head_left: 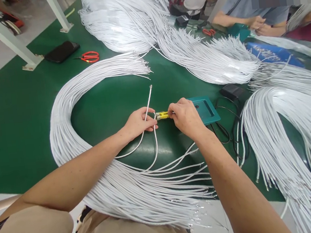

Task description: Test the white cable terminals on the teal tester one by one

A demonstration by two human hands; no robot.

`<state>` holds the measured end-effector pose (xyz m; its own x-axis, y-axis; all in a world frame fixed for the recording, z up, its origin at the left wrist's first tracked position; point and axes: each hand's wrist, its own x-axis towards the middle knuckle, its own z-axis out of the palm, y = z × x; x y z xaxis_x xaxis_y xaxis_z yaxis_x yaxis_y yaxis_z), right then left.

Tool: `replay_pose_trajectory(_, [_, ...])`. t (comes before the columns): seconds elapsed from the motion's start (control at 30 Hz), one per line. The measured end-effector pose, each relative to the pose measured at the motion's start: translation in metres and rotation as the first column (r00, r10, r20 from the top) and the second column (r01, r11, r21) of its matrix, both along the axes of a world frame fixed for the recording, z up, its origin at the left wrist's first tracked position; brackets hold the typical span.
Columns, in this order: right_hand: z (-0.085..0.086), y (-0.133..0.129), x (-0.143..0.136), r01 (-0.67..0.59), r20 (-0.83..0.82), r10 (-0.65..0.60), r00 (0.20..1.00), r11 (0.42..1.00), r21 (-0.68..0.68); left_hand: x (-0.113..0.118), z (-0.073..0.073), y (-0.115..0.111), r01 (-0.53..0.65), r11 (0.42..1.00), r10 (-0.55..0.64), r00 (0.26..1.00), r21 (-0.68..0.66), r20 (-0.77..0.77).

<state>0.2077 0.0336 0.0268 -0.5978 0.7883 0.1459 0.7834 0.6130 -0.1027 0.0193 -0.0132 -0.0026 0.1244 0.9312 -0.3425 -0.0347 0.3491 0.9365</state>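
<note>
My left hand [142,123] is closed on two white cables [156,146] in the middle of the table. One cable's tip with its plug [150,88] sticks up past my fingers. The other cable's end meets the metal front of a small yellow tool [163,115]. My right hand [186,117] pinches this yellow tool from the right; whether the cable end sits inside it I cannot tell. Just behind my right hand lies a teal box [209,112] with a recessed top. Both cables run back into a big curved bundle of white cables [63,111].
Red-handled scissors [90,57] and a black phone [62,52] lie at the far left. More white cable bundles [123,19] cover the back and the right side [272,119]. A black adapter [232,91] with loose wires sits right of the box. A co-worker's hands [262,25] are across the table.
</note>
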Motion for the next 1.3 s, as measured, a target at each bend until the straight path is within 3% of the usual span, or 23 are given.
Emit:
replay_pose_trajectory(0.27, [0.006,-0.003,0.001,-0.001,0.024,0.000,1.000,1.000,0.005,0.003,-0.009,0.001,0.004,0.999,-0.002,0.999,0.040,-0.053])
replay_pose_trajectory(0.37, [0.001,-0.005,0.010,0.134,-0.018,-0.132,0.991,0.978,0.161,0.003,-0.006,0.000,-0.009,1.000,0.009,1.000,0.000,0.020])
replay_pose_trajectory(0.47, [-0.010,-0.005,0.019,0.319,-0.029,-0.324,0.945,0.905,0.280,0.002,-0.005,0.001,-0.010,0.998,0.015,0.996,-0.057,0.090])
replay_pose_trajectory(0.57, [-0.017,-0.003,0.024,0.344,-0.008,-0.356,0.935,0.898,0.276,-0.001,-0.005,0.002,0.005,0.997,0.004,0.993,-0.079,0.121])
replay_pose_trajectory(0.67, [-0.009,-0.006,0.022,0.328,-0.052,-0.326,0.944,0.910,0.253,-0.006,-0.002,0.002,0.005,0.999,-0.001,0.996,-0.045,0.090])
replay_pose_trajectory(0.73, [0.002,-0.017,0.015,0.249,-0.128,-0.227,0.966,0.947,0.205,-0.009,0.001,0.002,0.003,1.000,-0.002,0.998,-0.006,0.068])
replay_pose_trajectory(0.83, [0.017,-0.047,-0.002,-0.095,-0.165,0.106,0.981,0.993,0.069,-0.010,0.005,0.001,0.026,0.999,-0.028,0.997,0.037,0.073])
replay_pose_trajectory(0.93, [0.016,-0.083,-0.024,-0.404,-0.006,0.404,0.915,0.915,0.016,-0.010,0.009,-0.001,0.070,0.996,-0.074,0.994,0.048,0.081])
replay_pose_trajectory(1.0, [0.009,-0.104,-0.033,-0.429,0.122,0.428,0.896,0.903,-0.014,-0.009,0.013,-0.003,0.099,0.994,-0.103,0.992,0.052,0.073])
replay_pose_trajectory(1.1, [0.006,-0.121,-0.037,-0.266,0.215,0.315,0.924,0.937,-0.227,-0.007,0.020,-0.005,0.107,0.993,-0.109,0.992,0.042,0.059])
replay_pose_trajectory(1.2, [0.024,-0.109,-0.030,-0.063,0.173,0.155,0.973,0.894,-0.444,-0.007,0.022,-0.007,0.136,0.989,-0.138,0.990,0.061,0.028])
replay_pose_trajectory(1.27, [0.040,-0.086,-0.024,0.095,-0.021,-0.117,0.993,0.886,-0.454,-0.007,0.021,-0.008,0.204,0.973,-0.202,0.979,0.112,-0.030])
replay_pose_trajectory(1.3, [0.047,-0.072,-0.021,0.169,-0.182,-0.280,0.943,0.870,-0.462,-0.007,0.021,-0.008,0.249,0.959,-0.243,0.968,0.132,-0.063])
